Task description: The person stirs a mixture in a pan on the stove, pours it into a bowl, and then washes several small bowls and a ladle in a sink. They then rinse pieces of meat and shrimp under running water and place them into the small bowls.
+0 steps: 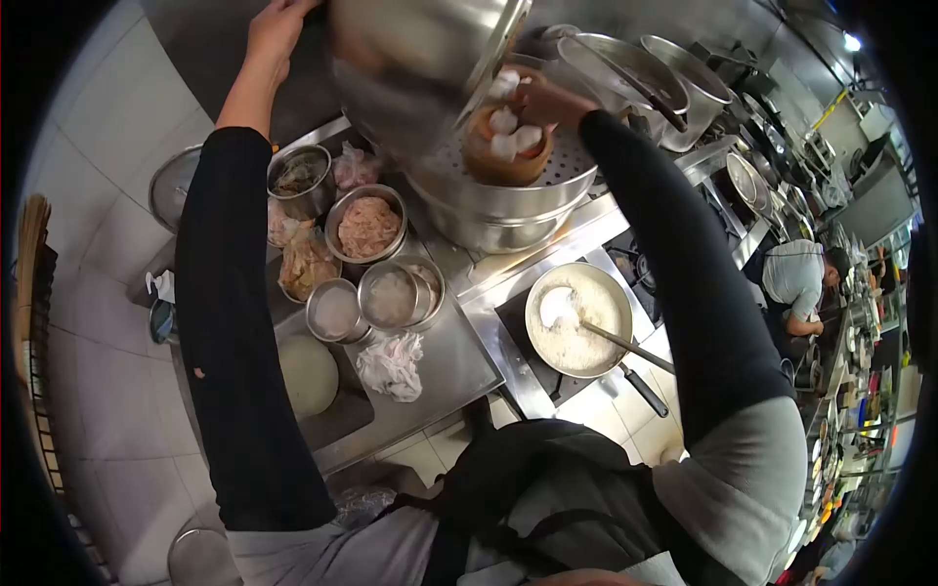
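A large metal steamer lid (pixel 415 68) is raised and tilted over the steamer pot (pixel 508 210). My left hand (pixel 277 31) is closed at its left edge, fingertips partly cut off by the frame's top. On the perforated tray two small round baskets hold white, rounded pieces: a front basket (pixel 503 166) and a back basket (pixel 528 73) partly behind the lid. My right hand (pixel 559 104) reaches in at the right of these baskets, against or very near them. It is blurred, so its grip does not show.
Metal bowls of raw minced meat (pixel 368 227) and other fillings stand left of the steamer, by a crumpled white cloth (pixel 391 366). A pan (pixel 578 320) with a ladle sits on the stove. Big pots (pixel 625 73) stand behind. A co-worker (pixel 793 278) bends at the right.
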A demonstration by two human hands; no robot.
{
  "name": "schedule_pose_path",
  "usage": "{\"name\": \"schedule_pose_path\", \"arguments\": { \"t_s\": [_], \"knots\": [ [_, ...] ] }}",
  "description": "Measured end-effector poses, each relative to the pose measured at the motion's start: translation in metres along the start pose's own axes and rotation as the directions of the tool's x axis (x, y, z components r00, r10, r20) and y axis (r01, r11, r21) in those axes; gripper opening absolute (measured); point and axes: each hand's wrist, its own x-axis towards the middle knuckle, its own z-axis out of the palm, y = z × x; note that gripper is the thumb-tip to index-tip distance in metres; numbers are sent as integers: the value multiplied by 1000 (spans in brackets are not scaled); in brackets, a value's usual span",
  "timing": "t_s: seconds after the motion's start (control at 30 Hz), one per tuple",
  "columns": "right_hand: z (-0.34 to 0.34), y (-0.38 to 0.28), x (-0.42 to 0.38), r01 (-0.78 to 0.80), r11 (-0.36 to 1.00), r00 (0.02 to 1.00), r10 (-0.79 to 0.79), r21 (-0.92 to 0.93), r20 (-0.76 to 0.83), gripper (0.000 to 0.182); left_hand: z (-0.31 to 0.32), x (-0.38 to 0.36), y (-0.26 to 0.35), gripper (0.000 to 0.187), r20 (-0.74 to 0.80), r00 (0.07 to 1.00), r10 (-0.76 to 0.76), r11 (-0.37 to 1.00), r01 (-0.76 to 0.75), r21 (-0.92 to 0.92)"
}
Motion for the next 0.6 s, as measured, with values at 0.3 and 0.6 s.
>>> {"name": "schedule_pose_path", "arguments": {
  "t_s": [0.3,0.6],
  "knots": [
    [-2,31,-4,2,992,997,-11,129,71,37,9,29,-27,35,113,993,23,994,-35,105],
    [-153,-62,-393,-198,805,642,538,560,-546,35,137,154,-97,57,816,359,454,-166,-865,473]
  ]
}}
